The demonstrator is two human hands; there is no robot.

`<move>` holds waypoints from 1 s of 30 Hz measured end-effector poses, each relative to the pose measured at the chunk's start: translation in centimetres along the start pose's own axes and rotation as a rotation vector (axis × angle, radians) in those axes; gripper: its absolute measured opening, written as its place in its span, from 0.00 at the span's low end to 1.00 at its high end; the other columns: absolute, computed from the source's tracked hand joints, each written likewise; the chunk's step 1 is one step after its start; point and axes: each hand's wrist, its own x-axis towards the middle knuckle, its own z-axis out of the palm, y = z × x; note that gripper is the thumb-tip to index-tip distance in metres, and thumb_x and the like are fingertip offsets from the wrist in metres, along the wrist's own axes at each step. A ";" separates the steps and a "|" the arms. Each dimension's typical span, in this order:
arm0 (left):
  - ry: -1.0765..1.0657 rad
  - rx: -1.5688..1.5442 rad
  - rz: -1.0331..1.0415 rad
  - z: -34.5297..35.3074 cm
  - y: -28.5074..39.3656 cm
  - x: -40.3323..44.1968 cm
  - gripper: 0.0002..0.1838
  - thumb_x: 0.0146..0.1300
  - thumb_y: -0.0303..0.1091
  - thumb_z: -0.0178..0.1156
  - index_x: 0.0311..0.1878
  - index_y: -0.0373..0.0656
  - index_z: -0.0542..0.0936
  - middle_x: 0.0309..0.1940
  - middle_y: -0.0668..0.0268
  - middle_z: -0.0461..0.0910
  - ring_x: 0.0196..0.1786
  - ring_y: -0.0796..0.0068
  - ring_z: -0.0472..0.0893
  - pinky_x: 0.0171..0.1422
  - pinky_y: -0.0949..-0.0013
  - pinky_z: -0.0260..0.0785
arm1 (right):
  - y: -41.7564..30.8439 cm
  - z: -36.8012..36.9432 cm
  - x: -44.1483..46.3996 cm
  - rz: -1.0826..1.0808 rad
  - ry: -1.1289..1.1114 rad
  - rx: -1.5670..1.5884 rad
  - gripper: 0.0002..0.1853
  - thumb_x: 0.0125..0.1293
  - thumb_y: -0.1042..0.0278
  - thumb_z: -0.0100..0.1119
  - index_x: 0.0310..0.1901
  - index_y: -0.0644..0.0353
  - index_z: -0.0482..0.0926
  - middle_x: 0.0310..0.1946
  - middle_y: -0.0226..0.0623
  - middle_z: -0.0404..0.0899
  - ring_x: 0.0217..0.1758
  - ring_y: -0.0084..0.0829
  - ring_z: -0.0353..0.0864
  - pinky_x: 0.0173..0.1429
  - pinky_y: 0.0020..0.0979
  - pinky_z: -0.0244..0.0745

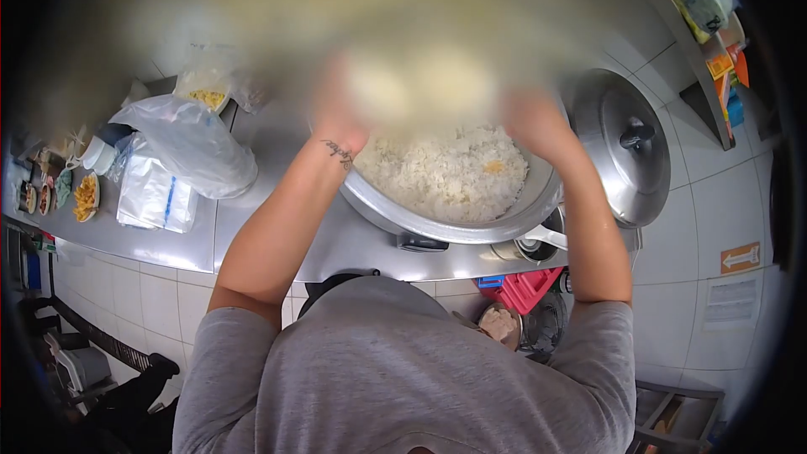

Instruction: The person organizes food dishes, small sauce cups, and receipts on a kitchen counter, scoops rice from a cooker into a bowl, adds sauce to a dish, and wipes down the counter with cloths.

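Both hands: fingers lost in blur near the top of the head view. I cannot tell whether they are spread, pressed together or pinching. Left hand (340,109) is at the pot's left side, right hand (535,120) at its right. Between them, two pale shapes (458,80) show, too smeared to identify; whether either is held is unclear.

Below: rice (441,172) in the pot (437,230), which is on the counter (233,219) in front of the torso.

Handling note, my judgement: I would work low and inside the rim, hands level and evenly spaced, so that loose grains fall back in; forearms clear of the metal, which could be hot.

Orientation: the opening faces up and looks roughly round, so I assign no long axis; one dark handle (423,244) points towards the body. The pale shapes' axes are unreadable.

Further out: lid (618,160) just beside the pot on the right, knob side showing; plastic bag (189,139) on the left.
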 end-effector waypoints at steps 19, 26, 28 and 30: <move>-0.136 -0.161 -0.201 1.6 1.2 -1.9 0.34 0.63 0.65 0.44 0.62 0.50 0.70 0.61 0.61 0.72 0.63 0.57 0.71 0.65 0.47 0.64 | -4.8 3.8 -0.5 -0.285 0.358 0.179 0.22 0.66 0.72 0.52 0.62 0.55 0.71 0.33 0.43 0.80 0.34 0.36 0.79 0.41 0.33 0.74; -0.141 -0.110 -0.212 1.5 1.3 -2.0 0.34 0.63 0.65 0.44 0.63 0.50 0.70 0.61 0.59 0.71 0.62 0.57 0.72 0.64 0.44 0.63 | -5.3 3.6 -2.6 -0.394 0.386 0.056 0.21 0.63 0.70 0.55 0.60 0.52 0.74 0.49 0.51 0.78 0.48 0.49 0.79 0.54 0.39 0.73; -0.109 -0.092 -0.233 1.8 1.4 -2.2 0.34 0.64 0.65 0.44 0.63 0.50 0.69 0.61 0.59 0.71 0.63 0.56 0.71 0.65 0.44 0.63 | -6.3 4.2 -3.6 -0.378 0.406 -0.280 0.21 0.63 0.70 0.55 0.59 0.51 0.75 0.46 0.49 0.79 0.45 0.47 0.80 0.51 0.40 0.75; -0.077 -0.075 -0.256 1.8 1.4 -2.3 0.34 0.64 0.65 0.43 0.64 0.49 0.69 0.62 0.58 0.70 0.63 0.56 0.71 0.65 0.43 0.62 | -5.6 5.0 -3.4 -0.397 0.390 -0.329 0.21 0.62 0.71 0.56 0.58 0.51 0.75 0.44 0.49 0.80 0.42 0.46 0.80 0.48 0.39 0.76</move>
